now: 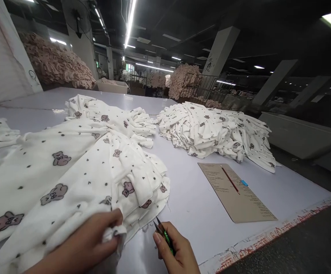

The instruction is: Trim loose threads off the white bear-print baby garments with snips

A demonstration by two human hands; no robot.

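White fabric [76,167] printed with bears and dots spreads in layered folds over the left part of the table. My left hand [96,236] is closed on a bunched edge of it, at the near side of the pile. Just right of that, my right hand [176,247] grips a pair of green-handled thread snips [165,236]. The dark blades point up and left, slightly apart, close to the fabric's edge but not touching it. Small scraps [146,228] lie on the table near the blade tips.
A second heap of the printed fabric [205,129] lies at the back right of the table [182,186]. In front of it rests a written-on cardboard sheet [225,205] with a red pencil [229,179] and a blue clip [244,183]. Pale bins [299,133] stand beyond the right edge.
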